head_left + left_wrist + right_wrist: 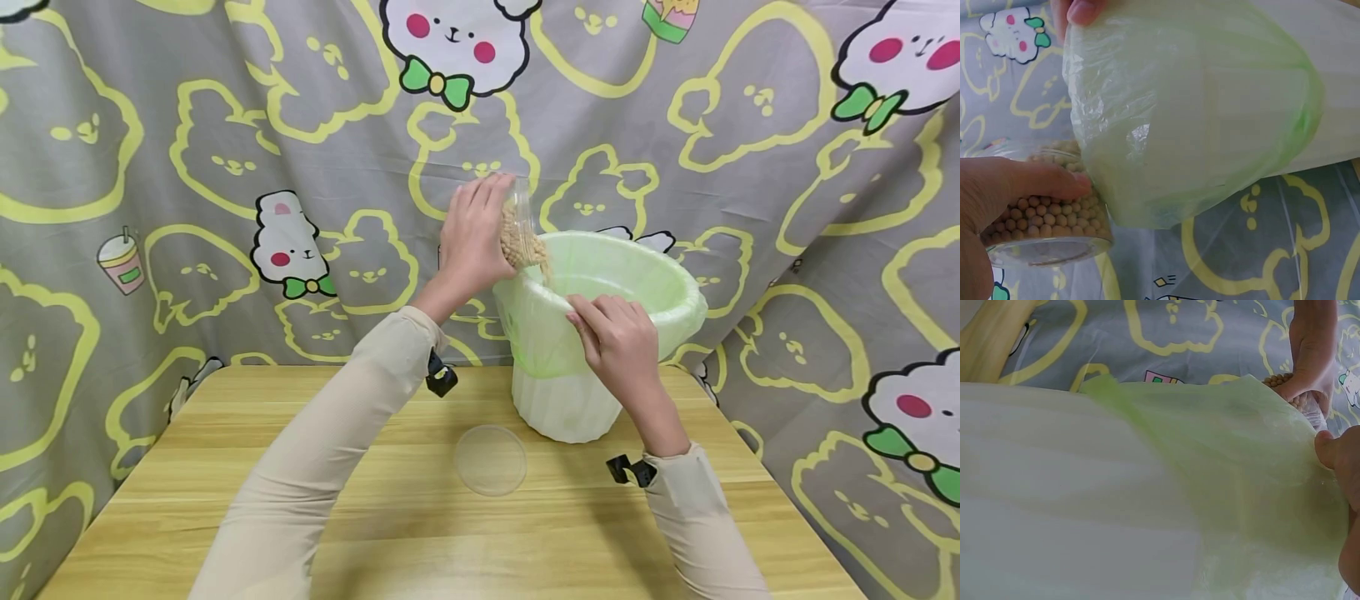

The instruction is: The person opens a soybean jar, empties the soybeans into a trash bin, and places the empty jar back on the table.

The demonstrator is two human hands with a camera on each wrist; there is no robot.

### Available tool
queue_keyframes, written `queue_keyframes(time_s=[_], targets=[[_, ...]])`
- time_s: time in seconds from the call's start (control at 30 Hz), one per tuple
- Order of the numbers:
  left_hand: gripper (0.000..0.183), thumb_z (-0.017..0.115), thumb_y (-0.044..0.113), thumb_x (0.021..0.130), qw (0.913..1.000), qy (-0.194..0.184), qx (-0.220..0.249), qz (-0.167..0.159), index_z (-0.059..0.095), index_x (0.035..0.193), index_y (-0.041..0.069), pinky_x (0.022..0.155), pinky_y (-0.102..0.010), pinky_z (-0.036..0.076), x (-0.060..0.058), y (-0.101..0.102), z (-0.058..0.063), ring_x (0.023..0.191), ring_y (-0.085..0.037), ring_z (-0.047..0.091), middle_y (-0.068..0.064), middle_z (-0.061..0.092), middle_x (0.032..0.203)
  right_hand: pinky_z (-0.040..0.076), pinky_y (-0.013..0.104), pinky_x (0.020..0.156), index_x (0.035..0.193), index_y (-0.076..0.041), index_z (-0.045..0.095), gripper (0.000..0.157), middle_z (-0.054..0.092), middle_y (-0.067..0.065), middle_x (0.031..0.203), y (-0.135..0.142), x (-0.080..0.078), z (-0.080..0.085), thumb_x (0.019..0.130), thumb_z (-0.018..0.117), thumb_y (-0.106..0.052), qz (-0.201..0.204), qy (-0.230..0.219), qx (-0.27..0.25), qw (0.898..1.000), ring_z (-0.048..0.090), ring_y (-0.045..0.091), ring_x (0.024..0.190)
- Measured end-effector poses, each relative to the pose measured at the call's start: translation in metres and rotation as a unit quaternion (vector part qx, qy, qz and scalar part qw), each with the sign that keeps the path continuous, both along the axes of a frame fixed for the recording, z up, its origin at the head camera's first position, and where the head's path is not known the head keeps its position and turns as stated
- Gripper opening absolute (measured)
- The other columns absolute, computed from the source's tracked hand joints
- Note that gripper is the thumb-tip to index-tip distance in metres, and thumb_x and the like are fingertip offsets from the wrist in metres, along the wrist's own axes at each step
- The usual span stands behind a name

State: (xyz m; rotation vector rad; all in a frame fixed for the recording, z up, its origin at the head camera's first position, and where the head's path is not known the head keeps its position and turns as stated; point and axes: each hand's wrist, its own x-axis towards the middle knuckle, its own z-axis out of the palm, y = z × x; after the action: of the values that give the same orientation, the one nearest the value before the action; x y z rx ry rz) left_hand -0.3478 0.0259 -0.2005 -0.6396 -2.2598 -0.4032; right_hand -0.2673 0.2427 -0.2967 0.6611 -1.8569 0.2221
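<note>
My left hand [474,232] grips a clear plastic jar [522,204] of round, tan, soybean-like beans [1054,215]. The jar is tipped over the left rim of a white ribbed trash bin [562,410], and beans spill from its mouth into the bin. A thin light-green bag [543,354] lines the bin and folds down over its outside. At the near rim, my right hand [618,342] pinches the bag-covered edge, thumb outside; the fingers over the rim are partly hidden. In the left wrist view, my thumb presses along the jar's side.
A clear round lid [491,460] lies flat on the wooden table [405,517], in front of the bin. Behind the table hangs a grey curtain [360,175] with cartoon prints, close to the back of the bin.
</note>
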Motion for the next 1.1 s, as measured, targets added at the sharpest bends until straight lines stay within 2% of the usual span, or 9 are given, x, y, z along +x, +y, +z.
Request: queue_keyframes(time_s=[0.3, 0.4, 0.83, 1.1], targets=[[0.115, 0.096, 0.026, 0.061, 0.9998, -0.019, -0.006, -0.006, 0.033, 0.157, 0.015, 0.131, -0.039, 0.015, 0.0018, 0.0018, 0.0006, 0.15, -0.028, 0.032, -0.012, 0.034, 0.159, 0.039, 0.04, 0.057, 0.107, -0.007, 0.075, 0.031, 0.063, 0.009, 0.074, 0.001, 0.0002, -0.0007, 0.106, 0.055, -0.03, -0.005, -0.005, 0.003, 1.0, 0.056, 0.03, 0.064], [0.116, 0.096, 0.027, 0.061, 0.9998, -0.015, -0.011, -0.005, 0.033, 0.157, 0.014, 0.131, -0.039, 0.014, 0.0021, 0.0019, 0.0006, 0.151, -0.028, 0.031, -0.012, 0.035, 0.158, 0.039, 0.041, 0.057, 0.107, -0.007, 0.075, 0.03, 0.063, 0.01, 0.074, 0.0007, 0.0001, -0.0004, 0.105, 0.056, -0.029, -0.004, -0.005, 0.004, 1.0, 0.056, 0.03, 0.065], [0.11, 0.093, 0.028, 0.064, 0.9987, 0.045, -0.015, -0.016, 0.037, 0.157, 0.011, 0.129, -0.043, 0.021, 0.0021, -0.0005, -0.0048, 0.146, -0.029, 0.037, -0.011, 0.046, 0.152, 0.039, 0.041, 0.057, 0.108, -0.006, 0.076, 0.028, 0.063, 0.01, 0.074, -0.001, 0.0009, 0.0003, 0.105, 0.057, -0.027, 0.001, 0.003, 0.006, 1.0, 0.056, 0.03, 0.065], [0.1, 0.09, 0.025, 0.068, 0.9963, 0.081, -0.023, -0.02, 0.041, 0.154, 0.011, 0.127, -0.046, 0.026, 0.0028, -0.0001, -0.0065, 0.144, -0.031, 0.041, -0.01, 0.05, 0.151, 0.04, 0.041, 0.057, 0.108, -0.006, 0.075, 0.027, 0.063, 0.011, 0.074, -0.0009, 0.001, 0.0004, 0.104, 0.058, -0.026, -0.001, 0.001, 0.006, 1.0, 0.057, 0.031, 0.066]])
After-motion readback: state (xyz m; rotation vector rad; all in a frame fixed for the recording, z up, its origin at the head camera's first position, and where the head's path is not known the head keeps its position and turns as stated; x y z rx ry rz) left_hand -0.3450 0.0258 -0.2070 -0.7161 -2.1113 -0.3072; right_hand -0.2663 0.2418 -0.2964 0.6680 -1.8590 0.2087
